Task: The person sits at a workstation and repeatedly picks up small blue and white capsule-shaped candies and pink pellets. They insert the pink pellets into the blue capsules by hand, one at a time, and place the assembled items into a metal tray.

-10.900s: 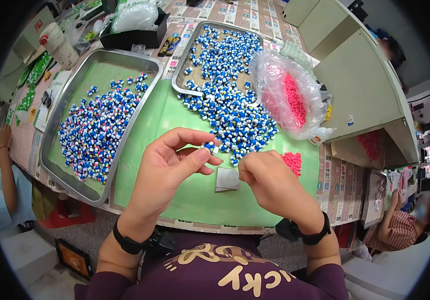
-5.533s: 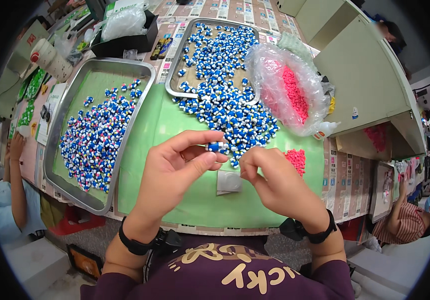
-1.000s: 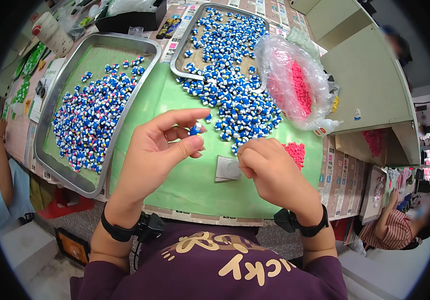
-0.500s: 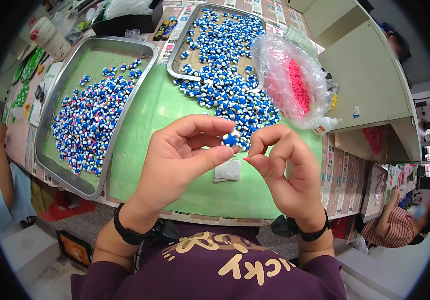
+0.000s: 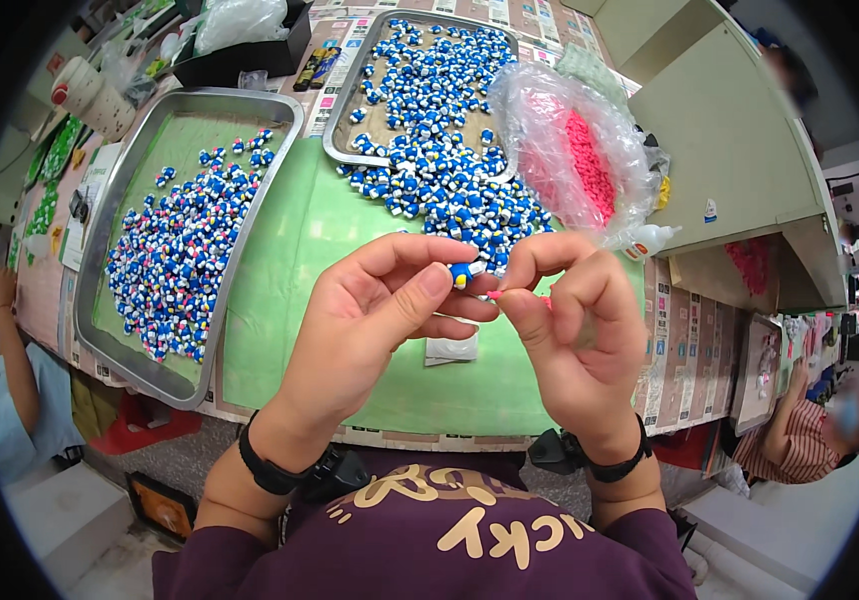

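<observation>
Between the thumb and fingers of my left hand [image 5: 375, 305] is a small blue-and-white figurine [image 5: 462, 275] with a bit of yellow. My right hand [image 5: 580, 325] pinches a tiny pink piece [image 5: 496, 295] close beside the figurine; whether the two touch, I cannot tell. Below my hands a white square pad [image 5: 452, 349] lies on the green mat [image 5: 350, 395]. Beyond my fingers, a heap of similar figurines [image 5: 485, 215] spills from a metal tray [image 5: 334, 120] onto the mat. A clear plastic bag [image 5: 530, 110] of pink pieces [image 5: 590, 165] lies to the right of the heap.
At left stands another metal tray [image 5: 295, 118] of figurines, many with pink parts. A small white bottle [image 5: 653, 240] is by the bag, beside a pale cabinet [image 5: 730, 130]. A black bin [image 5: 255, 55] stands at the back. Co-workers sit at far left and right [image 5: 800, 440].
My left hand has turned the figurine, so its yellow part shows. The right hand's pink piece has come nearer to it. The whole view has shifted slightly.
</observation>
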`<move>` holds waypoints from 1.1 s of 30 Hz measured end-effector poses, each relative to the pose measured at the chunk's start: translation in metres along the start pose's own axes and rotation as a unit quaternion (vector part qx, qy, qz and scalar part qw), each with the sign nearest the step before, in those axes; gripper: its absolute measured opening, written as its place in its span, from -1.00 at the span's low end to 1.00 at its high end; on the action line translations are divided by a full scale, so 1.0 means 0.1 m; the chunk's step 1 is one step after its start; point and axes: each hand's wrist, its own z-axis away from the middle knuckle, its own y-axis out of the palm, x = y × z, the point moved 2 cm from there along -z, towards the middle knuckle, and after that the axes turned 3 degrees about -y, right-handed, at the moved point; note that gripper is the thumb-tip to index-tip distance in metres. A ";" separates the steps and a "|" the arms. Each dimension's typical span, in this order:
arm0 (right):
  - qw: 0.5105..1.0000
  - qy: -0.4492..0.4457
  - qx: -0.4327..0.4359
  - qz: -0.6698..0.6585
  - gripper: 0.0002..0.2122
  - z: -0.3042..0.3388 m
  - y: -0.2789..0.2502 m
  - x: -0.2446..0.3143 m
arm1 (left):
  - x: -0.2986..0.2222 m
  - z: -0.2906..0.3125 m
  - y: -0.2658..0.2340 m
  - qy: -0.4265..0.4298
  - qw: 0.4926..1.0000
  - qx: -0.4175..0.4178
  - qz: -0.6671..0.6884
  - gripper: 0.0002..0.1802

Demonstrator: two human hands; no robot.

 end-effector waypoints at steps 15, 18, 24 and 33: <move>0.980 -0.085 -0.021 0.176 -0.76 0.00 0.11 -0.01 | 0.03 0.00 -0.01 -0.012 0.999 -0.016 0.026 -0.75; 0.975 -0.111 -0.017 0.193 -0.75 -0.01 0.11 -0.02 | 0.02 0.00 0.00 -0.020 0.999 -0.013 0.021 -0.73; 0.968 -0.116 0.005 0.224 -0.75 -0.04 0.09 0.02 | 0.03 0.06 0.05 0.020 1.000 -0.006 -0.022 -0.69; 0.968 -0.110 -0.008 0.227 -0.76 -0.02 0.11 0.02 | 0.08 0.11 0.10 0.121 0.979 -0.061 -0.151 -0.67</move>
